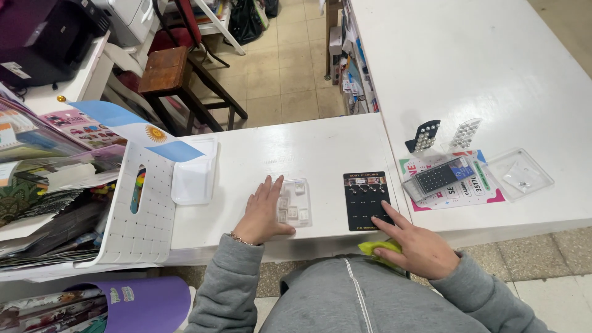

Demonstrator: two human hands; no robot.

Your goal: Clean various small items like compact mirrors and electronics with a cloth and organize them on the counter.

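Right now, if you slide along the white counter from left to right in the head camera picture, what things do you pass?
White pegboard basket → white tray → left hand → clear plastic box → black card of studs → clear case with black insert → clear square lid.

Wooden stool (165, 69), flag (139, 128), white basket (148, 216)

**What the view hides**

The yellow-green cloth (379, 248) is mostly covered by the right hand (419, 246), so its shape cannot be told. The left hand (264, 209) overlaps the near edge of the clear compartment box (296, 202), whose small pieces are too tiny to identify. Studs on the black display card (366, 198) blur together. The purple tube (145, 302) is cut off by the bottom edge.
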